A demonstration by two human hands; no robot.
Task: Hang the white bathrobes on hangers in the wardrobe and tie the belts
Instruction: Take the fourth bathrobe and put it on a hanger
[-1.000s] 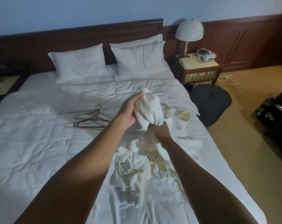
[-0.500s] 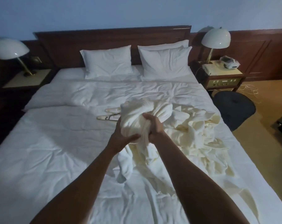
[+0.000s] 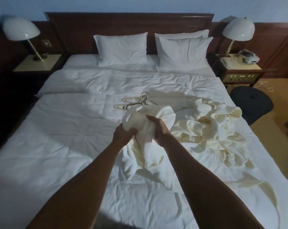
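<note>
Head cam has me looking down at the bed (image 3: 74, 154), both arms stretched out in front. My left hand (image 3: 123, 135) has its fingers (image 3: 131, 134) curled tight into a bunched wad of the white bathrobe (image 3: 149, 116), gripping it from the left side. My right hand (image 3: 158, 129) is right beside it, fingers (image 3: 150, 119) wrapped over the top of the same bunch, so both hands are clamped on the fabric and nearly touching each other. The gathered part sits lifted a bit above the duvet, and the remaining part of that robe trails down toward me between my forearms, crumpled on the sheet.

A second heap of cream-white robe fabric (image 3: 214, 129) is spread out on the right half of the bed, with a long strip (image 3: 263, 187) running off toward the near right edge; can't tell if that's a belt or a hem.

Just beyond my hands, the hangers (image 3: 133, 103) lie flat on the duvet in a small pile, pale ones with a dark one mixed in, the robe bunch partly covering their near end.

As for containers, only a dark round bin (image 3: 252, 103) on the floor by the right side of the bed, and I can't see inside it. Two pillows (image 3: 121, 48) lean on the headboard, a lamp (image 3: 21, 30) on each nightstand.
</note>
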